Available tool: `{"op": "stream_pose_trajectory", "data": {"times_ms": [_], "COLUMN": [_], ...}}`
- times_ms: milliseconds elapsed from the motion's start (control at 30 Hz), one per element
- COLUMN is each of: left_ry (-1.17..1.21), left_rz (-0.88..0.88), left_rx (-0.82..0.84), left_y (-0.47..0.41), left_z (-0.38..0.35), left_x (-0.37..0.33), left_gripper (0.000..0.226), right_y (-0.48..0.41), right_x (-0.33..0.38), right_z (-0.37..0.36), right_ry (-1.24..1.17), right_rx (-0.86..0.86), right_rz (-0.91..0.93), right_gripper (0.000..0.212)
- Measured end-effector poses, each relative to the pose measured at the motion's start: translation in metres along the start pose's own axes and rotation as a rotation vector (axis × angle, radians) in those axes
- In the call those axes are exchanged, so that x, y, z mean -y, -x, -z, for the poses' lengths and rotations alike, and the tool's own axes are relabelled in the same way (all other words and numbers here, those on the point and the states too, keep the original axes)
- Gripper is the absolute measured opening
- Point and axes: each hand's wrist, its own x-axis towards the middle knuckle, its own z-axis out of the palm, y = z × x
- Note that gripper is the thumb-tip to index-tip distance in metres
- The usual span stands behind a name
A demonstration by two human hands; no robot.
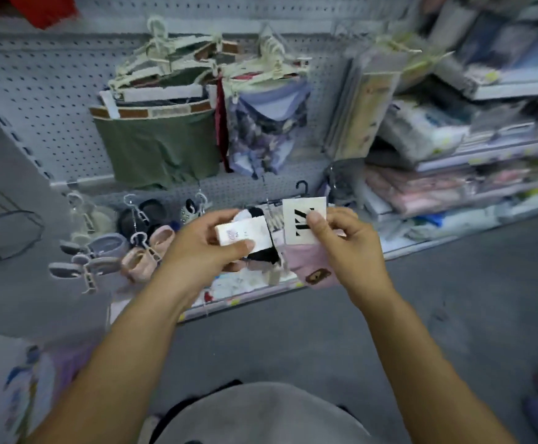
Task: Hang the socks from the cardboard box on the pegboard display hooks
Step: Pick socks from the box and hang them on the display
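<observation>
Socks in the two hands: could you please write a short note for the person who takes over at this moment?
Left hand: grips a black and white sock pair by its white label.
Right hand: pinches the card of a pink sock pair; its black hook seems free.
Pegboard: straight ahead, behind both pairs. The cardboard box is not in view.
Done: two pairs are in hand.
To do: hang both pairs on the hooks, then continue with the box.

Blurred, unreadable small print on the white paper label (242, 235) wrapped round a black sock (263, 256); a red cloth (34, 8) cut off by the top edge.
</observation>
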Motion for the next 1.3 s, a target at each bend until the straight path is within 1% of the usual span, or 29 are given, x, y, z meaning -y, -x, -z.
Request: {"op": "stream_pose_trajectory", "data": {"times_ms": [67, 167, 233, 300, 400, 500, 567, 667, 800, 900, 967, 1067, 1167, 1300], "left_ry": [-0.016, 0.048, 0.058, 0.116, 0.204, 0.252, 0.25, 0.277, 0.289, 0.305, 0.318, 0.303, 0.288, 0.339], "left_rz": [-0.042, -0.039, -0.043, -0.035, -0.026, -0.07, -0.115, -0.183, -0.254, -0.31, -0.338, -0.382, -0.442, -0.506], "left_rx": [0.003, 0.002, 0.019, 0.05, 0.061, 0.034, 0.018, 0.012, 0.037, 0.037, 0.004, -0.045, -0.108, -0.218], "left_y": [-0.012, -0.032, -0.046, -0.063, -0.092, -0.13, -0.157, -0.197, -0.245, -0.275, -0.291, -0.312, -0.33, -0.346], "left_z": [-0.029, -0.064, -0.082, -0.097, -0.119, -0.14, -0.152, -0.165, -0.174, -0.176, -0.175, -0.168, -0.162, -0.159], "left_x": [-0.009, -0.021, -0.028, -0.033, -0.04, -0.049, -0.062, -0.092, -0.136, -0.162, -0.18, -0.203, -0.226, -0.261], "left_gripper": [0.044, 0.034, 0.027, 0.022, 0.022, 0.022, 0.022, 0.021, 0.026, 0.03, 0.03, 0.024, 0.023, 0.017], "right_y": [-0.009, -0.022, -0.032, -0.045, -0.07, -0.107, -0.138, -0.184, -0.245, -0.285, -0.309, -0.347, -0.385, -0.439], "right_x": [-0.009, -0.017, -0.018, -0.021, -0.027, -0.031, -0.029, -0.02, -0.005, 0.004, 0.011, 0.023, 0.039, 0.066], "right_z": [0.027, 0.059, 0.074, 0.083, 0.091, 0.098, 0.106, 0.118, 0.126, 0.125, 0.125, 0.127, 0.129, 0.125], "right_ry": [-0.025, -0.063, -0.101, -0.163, -0.23, -0.25, -0.269, -0.273, -0.221, -0.255, -0.36, -0.429, -0.446, -0.386], "right_rx": [-0.029, -0.066, -0.069, -0.07, -0.056, -0.076, -0.11, -0.11, -0.121, -0.125, -0.1, -0.062, -0.017, 0.056], "right_rz": [-0.017, -0.063, -0.109, -0.159, -0.24, -0.284, -0.277, -0.258, -0.181, -0.16, -0.194, -0.208, -0.122, 0.019], "right_gripper": [0.038, 0.045, 0.043, 0.037, 0.038, 0.039, 0.04, 0.04, 0.033, 0.029, 0.025, 0.028, 0.021, 0.022]}}
